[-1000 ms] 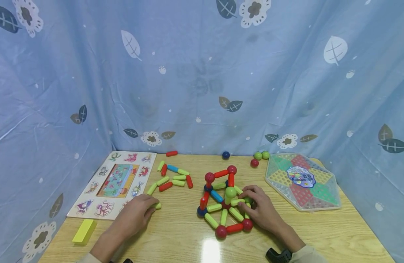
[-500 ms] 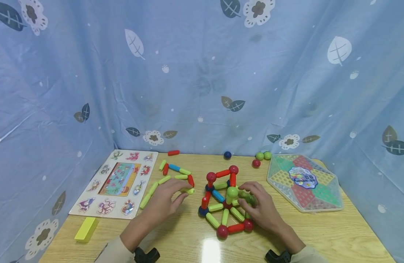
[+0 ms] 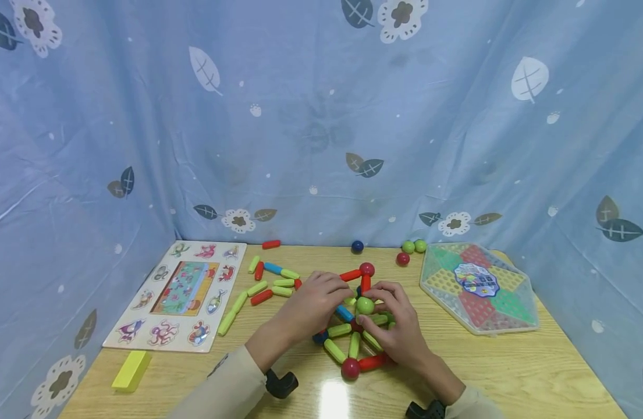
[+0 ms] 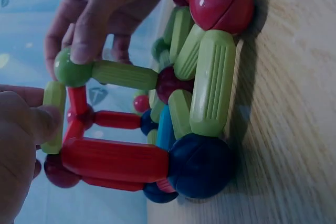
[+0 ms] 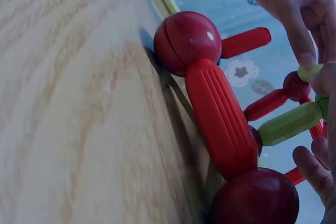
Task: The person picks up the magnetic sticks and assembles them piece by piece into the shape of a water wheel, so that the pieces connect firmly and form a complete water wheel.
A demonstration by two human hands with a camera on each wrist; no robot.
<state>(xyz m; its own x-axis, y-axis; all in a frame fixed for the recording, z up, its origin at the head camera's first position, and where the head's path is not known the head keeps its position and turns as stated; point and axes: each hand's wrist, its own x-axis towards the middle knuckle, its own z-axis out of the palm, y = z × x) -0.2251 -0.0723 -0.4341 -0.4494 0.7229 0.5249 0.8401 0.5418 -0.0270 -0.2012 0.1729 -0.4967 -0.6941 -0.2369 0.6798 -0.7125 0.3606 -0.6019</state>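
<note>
A frame of rods and balls [image 3: 350, 369], from a building set, stands on the table under both hands. In the left wrist view, my left hand [image 3: 311, 305] pinches a light green rod [image 4: 53, 114] between thumb and fingers. The rod spans from a green ball [image 4: 72, 67] to a dark red ball [image 4: 62, 172] at the frame's top, its ends right at both. My right hand [image 3: 400, 331] holds that green ball with thumb and fingertips; the ball tops an upright green rod [image 4: 125, 74] at the frame's centre. The left hand hides part of the frame's left side in the head view.
Loose green, red and blue rods [image 3: 260, 297] lie left of the frame. A picture puzzle board [image 3: 201, 343] and a yellow block [image 3: 131, 370] are farther left. Several loose balls [image 3: 402, 259] lie at the back. A hexagonal game box [image 3: 478, 285] is on the right.
The left hand has picked up a green rod from the left and carried it rightward to the frame's top. The right hand has moved from the frame's right side to the central green ball.
</note>
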